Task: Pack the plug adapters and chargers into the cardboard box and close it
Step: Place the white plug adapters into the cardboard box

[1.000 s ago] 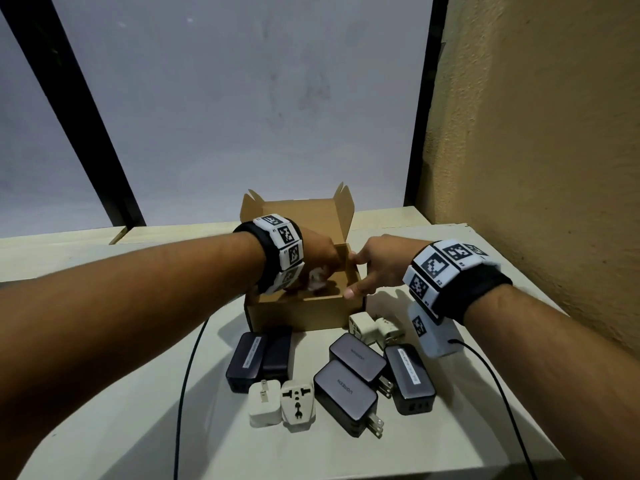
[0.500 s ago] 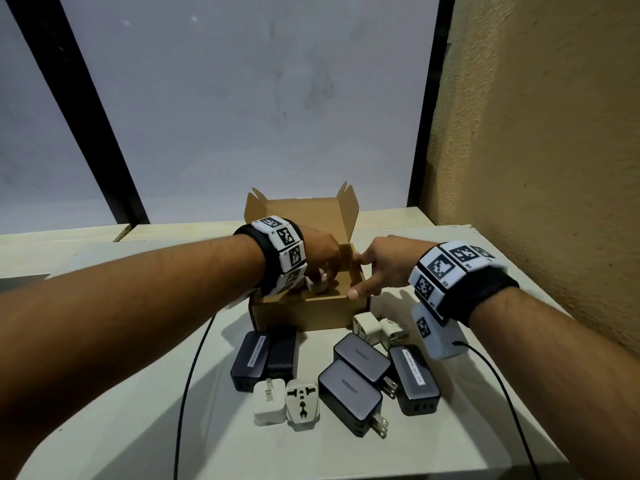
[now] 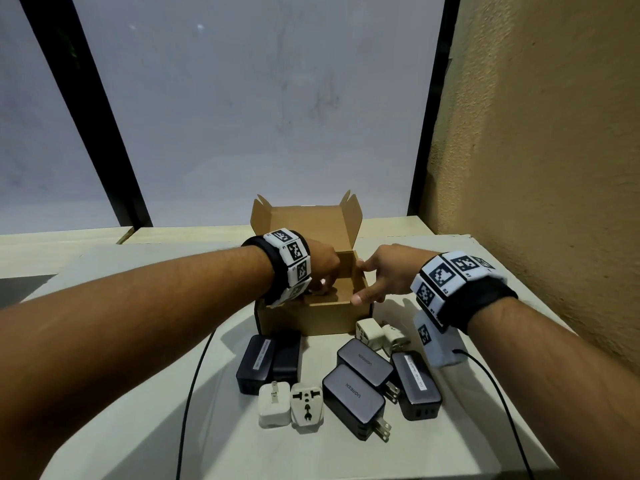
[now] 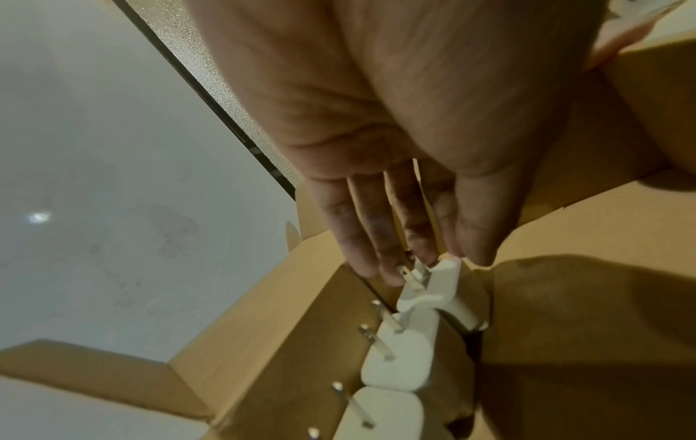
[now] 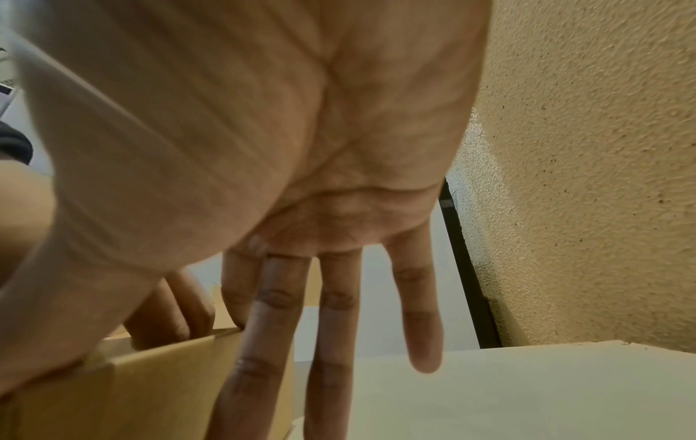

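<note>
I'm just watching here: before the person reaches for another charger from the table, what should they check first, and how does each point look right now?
1. Box lid standing open: ok.
2. Right hand steadying the box at its rim: ok.
3. White adapter under the left hand settled in the box: cannot tell; fingertips touch its prongs.
4. Adapters already inside lined up neatly: ok, a row of white ones.
5. Room left inside for the dark chargers: cannot tell.
6. Items waiting within reach in front of the box: ok.
</note>
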Available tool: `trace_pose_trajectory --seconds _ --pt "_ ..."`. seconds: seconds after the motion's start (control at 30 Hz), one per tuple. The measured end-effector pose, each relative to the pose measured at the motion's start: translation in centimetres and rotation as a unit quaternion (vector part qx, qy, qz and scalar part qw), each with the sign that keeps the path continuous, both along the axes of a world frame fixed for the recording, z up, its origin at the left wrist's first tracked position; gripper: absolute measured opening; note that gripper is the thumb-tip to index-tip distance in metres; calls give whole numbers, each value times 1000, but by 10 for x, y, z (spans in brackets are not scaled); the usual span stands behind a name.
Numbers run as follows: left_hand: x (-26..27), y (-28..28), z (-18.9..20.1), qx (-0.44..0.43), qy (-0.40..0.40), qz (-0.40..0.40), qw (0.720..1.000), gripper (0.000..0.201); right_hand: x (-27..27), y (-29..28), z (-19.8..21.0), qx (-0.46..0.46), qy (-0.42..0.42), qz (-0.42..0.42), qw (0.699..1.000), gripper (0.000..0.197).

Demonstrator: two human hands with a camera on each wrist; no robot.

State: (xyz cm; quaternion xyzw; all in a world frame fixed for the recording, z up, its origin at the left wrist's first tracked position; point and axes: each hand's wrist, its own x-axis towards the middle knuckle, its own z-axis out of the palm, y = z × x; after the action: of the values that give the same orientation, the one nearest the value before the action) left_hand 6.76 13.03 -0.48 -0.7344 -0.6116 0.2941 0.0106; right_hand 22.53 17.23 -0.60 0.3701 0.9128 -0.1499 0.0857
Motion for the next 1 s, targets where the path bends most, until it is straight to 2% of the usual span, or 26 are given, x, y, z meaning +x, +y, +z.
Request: trace_pose_trajectory --seconds 0.13,0.3,0.43,0.57,0.67,0.73,0.8,0.9,1.0 --pt "1 3 2 4 -8 -13 1000 32 1 -3 1 -3 3 -4 1000 91" --pt "2 0 8 14 -9 23 1000 34 1 -1 -1 -7 2 -7 1000 92" --pt "-3 -7 12 15 -13 -9 1000 35 -1 1 -3 -1 1 -8 1000 93" --pt "2 -23 24 102 -25 -48 993 29 0 2 -2 3 4 -7 1000 92" --pt "18 -52 30 165 -93 -122 974 20 0 3 -3 -4 9 5 1000 82" --pt "26 -71 26 140 -153 -182 961 23 0 4 -3 5 13 7 1000 70" --pt "33 -83 15 104 -184 -220 952 30 -1 4 -4 12 14 -1 1000 69" --pt "42 -83 -5 58 -194 -201 958 49 0 4 -6 16 7 -13 1000 75" --pt "43 -80 -12 53 -212 -182 959 49 0 0 -3 28 -11 -2 1000 78"
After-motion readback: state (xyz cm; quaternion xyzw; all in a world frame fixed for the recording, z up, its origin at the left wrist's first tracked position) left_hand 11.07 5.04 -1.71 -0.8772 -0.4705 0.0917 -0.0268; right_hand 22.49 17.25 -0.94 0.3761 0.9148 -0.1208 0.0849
